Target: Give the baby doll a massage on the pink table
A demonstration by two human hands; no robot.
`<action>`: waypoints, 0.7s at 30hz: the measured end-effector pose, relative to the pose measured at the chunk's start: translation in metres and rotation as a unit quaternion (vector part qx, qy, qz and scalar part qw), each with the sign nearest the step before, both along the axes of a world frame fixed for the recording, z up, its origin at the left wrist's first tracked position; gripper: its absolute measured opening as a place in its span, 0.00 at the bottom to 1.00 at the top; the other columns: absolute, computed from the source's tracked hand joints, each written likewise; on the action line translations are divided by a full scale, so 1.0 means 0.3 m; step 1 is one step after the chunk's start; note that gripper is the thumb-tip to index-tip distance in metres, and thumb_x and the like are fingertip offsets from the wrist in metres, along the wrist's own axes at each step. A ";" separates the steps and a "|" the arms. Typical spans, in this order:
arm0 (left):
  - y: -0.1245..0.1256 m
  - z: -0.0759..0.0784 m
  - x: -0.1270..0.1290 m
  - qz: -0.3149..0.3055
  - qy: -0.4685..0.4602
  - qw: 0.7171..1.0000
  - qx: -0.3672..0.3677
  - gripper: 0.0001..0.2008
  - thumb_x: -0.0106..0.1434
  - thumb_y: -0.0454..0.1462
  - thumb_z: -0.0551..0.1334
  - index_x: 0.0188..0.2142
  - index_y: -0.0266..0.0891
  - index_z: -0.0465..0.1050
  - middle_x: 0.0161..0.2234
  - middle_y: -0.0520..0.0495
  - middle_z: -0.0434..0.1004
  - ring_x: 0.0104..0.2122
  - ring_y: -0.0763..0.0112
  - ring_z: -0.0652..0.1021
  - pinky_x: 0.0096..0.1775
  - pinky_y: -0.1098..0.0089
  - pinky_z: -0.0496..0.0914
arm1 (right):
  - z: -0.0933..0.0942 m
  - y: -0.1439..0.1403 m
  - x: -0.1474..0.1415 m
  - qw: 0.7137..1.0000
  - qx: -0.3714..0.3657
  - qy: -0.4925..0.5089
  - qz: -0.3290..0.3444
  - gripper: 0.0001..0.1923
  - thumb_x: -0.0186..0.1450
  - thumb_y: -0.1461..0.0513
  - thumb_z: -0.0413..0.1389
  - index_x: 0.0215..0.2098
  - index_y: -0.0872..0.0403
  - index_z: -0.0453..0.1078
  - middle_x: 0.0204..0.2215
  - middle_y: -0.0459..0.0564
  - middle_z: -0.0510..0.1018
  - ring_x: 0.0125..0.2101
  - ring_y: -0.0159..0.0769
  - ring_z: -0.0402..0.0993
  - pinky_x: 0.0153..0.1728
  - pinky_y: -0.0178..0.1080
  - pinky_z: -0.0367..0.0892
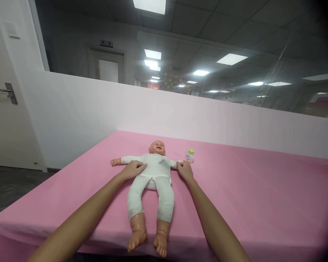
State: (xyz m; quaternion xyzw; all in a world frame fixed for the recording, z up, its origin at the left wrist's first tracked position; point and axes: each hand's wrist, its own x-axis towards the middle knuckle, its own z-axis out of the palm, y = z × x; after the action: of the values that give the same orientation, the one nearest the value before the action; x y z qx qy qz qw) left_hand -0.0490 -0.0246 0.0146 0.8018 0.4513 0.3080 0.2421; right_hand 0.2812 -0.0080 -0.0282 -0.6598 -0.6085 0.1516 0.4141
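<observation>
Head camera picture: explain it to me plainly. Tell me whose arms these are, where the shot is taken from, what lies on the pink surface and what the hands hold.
There is no machine here. The single picture comes from a camera worn on a person's head, looking forward and down, so the two bare arms reaching in from the bottom are that person's own. A table covered in a pink cloth fills the view. On it a baby doll in a white suit lies on its back, feet toward the camera. The left hand rests flat on the doll's side near the chest. The right hand touches the doll's outstretched arm. Neither hand grips anything. Just beyond the right hand stands a small bottle with a green cap. Behind are a low white partition and glass.
</observation>
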 end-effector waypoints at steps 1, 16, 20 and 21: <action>0.001 0.000 -0.001 0.009 0.008 1.000 0.001 0.26 0.66 0.55 0.54 0.20 0.41 0.54 0.20 0.54 0.52 0.22 0.72 0.56 0.27 0.66 0.48 | 0.000 0.000 0.000 1.000 -0.001 0.001 0.000 0.23 0.67 0.52 0.48 0.16 0.49 0.59 0.31 0.53 0.82 0.65 0.50 0.62 0.47 0.39 0.64; -0.019 0.027 -0.002 0.125 -0.009 0.992 -0.023 0.27 0.55 0.62 0.62 0.21 0.42 0.65 0.22 0.48 0.70 0.25 0.62 0.71 0.28 0.67 0.55 | 0.015 -0.012 -0.010 0.998 0.051 0.033 -0.014 0.20 0.64 0.51 0.52 0.17 0.48 0.56 0.21 0.49 0.74 0.41 0.48 0.75 0.36 0.39 0.64; -0.025 0.030 -0.004 0.112 -0.029 0.993 -0.037 0.26 0.54 0.61 0.63 0.22 0.41 0.68 0.22 0.47 0.72 0.26 0.60 0.72 0.28 0.67 0.56 | 0.029 -0.007 -0.029 0.987 0.147 0.048 -0.030 0.10 0.62 0.53 0.54 0.29 0.50 0.67 0.30 0.49 0.77 0.32 0.40 0.71 0.36 0.39 0.65; -0.027 0.029 -0.003 0.112 -0.030 0.992 -0.044 0.26 0.54 0.61 0.63 0.22 0.41 0.68 0.21 0.48 0.71 0.25 0.61 0.72 0.28 0.67 0.56 | 0.032 -0.007 -0.037 0.984 0.167 0.050 -0.024 0.09 0.62 0.54 0.55 0.33 0.51 0.70 0.34 0.51 0.79 0.35 0.41 0.72 0.39 0.40 0.67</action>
State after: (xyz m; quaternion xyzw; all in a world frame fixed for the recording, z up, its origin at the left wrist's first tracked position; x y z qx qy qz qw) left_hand -0.0498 -0.0328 0.0234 0.7250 0.5444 0.3366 0.2543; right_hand 0.2700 -0.0100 -0.0186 -0.5873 -0.5881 0.0710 0.5516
